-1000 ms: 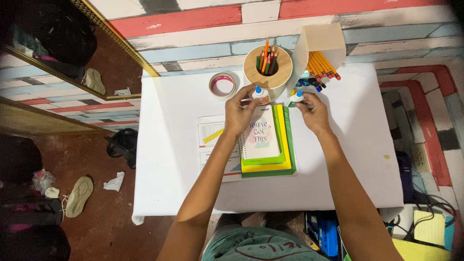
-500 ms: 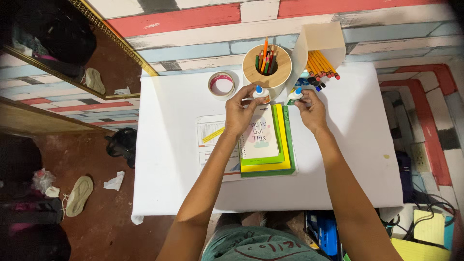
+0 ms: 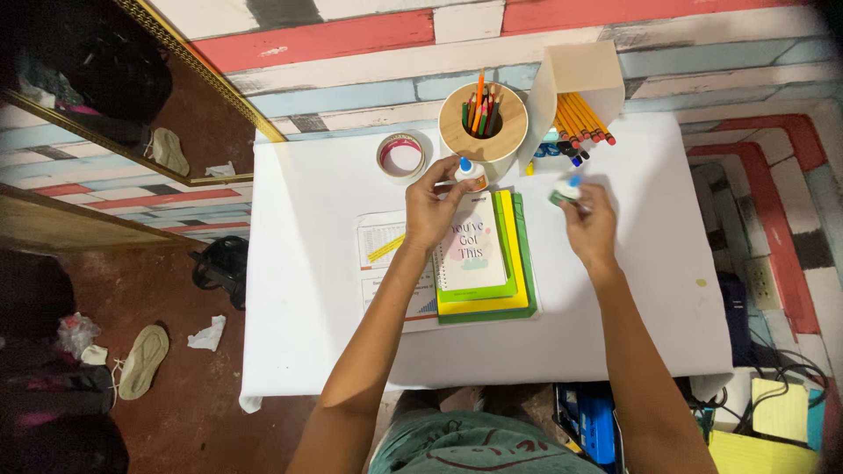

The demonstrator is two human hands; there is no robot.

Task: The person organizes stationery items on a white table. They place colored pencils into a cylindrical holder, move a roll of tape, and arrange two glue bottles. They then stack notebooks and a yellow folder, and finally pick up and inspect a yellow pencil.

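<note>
The fingers of the right hand are closed around a small glue bottle with a blue cap, held above the white table just right of the stacked notebooks. The left hand pinches a second blue-capped glue bottle, touching the round wooden pencil holder. It is better to keep both bottles upright and grip them firmly, away from the tipped box of yellow pencils.

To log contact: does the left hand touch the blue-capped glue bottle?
Touching. The head view shows the left hand with fingers wrapped around the glue bottle.
</note>
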